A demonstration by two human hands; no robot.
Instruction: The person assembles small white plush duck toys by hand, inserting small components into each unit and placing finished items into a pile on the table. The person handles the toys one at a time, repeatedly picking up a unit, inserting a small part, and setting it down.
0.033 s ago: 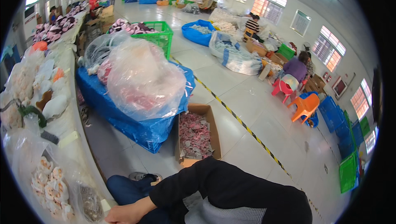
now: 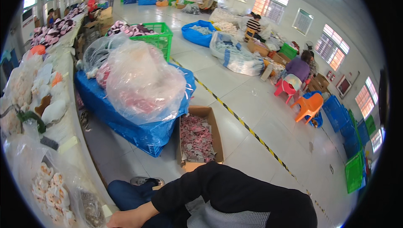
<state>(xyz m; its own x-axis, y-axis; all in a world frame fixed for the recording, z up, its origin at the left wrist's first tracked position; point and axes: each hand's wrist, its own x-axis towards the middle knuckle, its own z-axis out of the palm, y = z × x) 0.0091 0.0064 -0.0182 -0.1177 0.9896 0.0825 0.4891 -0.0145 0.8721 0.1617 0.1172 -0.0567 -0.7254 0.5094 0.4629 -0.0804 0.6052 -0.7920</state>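
Note:
My right hand (image 2: 128, 218) reaches in at the bottom edge, at the end of a black sleeve (image 2: 197, 186). It is beside the near edge of a long pale worktable (image 2: 69, 154). The picture's edge cuts off its fingers, so whatever they hold, if anything, is hidden. Close to it on the table lies a clear bag of dark brown bits (image 2: 91, 207). Left of that, another clear plastic bag holds several small white and orange-brown plush pieces (image 2: 52, 190). My left hand is out of view.
Beyond my knee stand a cardboard box of pink and grey scraps (image 2: 197, 137) and a blue-wrapped crate (image 2: 121, 129) under a bulging clear bag (image 2: 145, 85). A green basket (image 2: 161, 39) is behind. Co-workers sit right, near an orange chair (image 2: 308, 106). Yellow-black tape (image 2: 235, 118) crosses the floor.
The surroundings sit slightly farther left in the picture, as if my head turned a little. My right hand and arm stay almost as they were.

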